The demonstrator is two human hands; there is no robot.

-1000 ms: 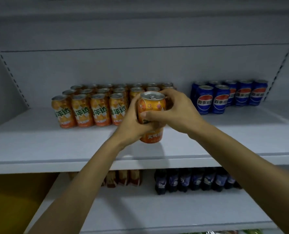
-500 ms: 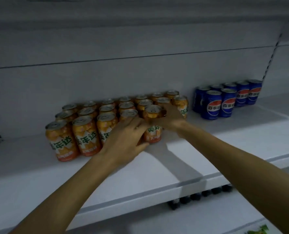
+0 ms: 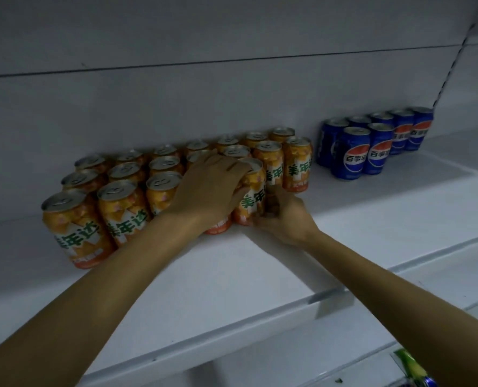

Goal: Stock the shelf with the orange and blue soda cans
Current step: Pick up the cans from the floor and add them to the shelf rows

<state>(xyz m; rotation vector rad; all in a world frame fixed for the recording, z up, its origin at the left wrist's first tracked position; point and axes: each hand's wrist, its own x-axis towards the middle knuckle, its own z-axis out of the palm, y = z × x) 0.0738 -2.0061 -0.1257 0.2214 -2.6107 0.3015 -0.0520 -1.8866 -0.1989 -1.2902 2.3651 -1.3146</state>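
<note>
Head cam view: dim light, a white metal shelf [image 3: 232, 280] with a plain grey back panel [image 3: 204, 101] behind it. Orange soda cans [image 3: 126, 188] are packed in rows at the far left, blue soda cans [image 3: 372, 141] clustered further right, a gap between the two groups. Left hand [image 3: 209, 191] drapes over the front orange can [image 3: 253, 199], fingers curled around its top. Right hand [image 3: 285, 216] presses its right side, fingers wrapped low. That can stands upright on the shelf, touching its neighbours.
</note>
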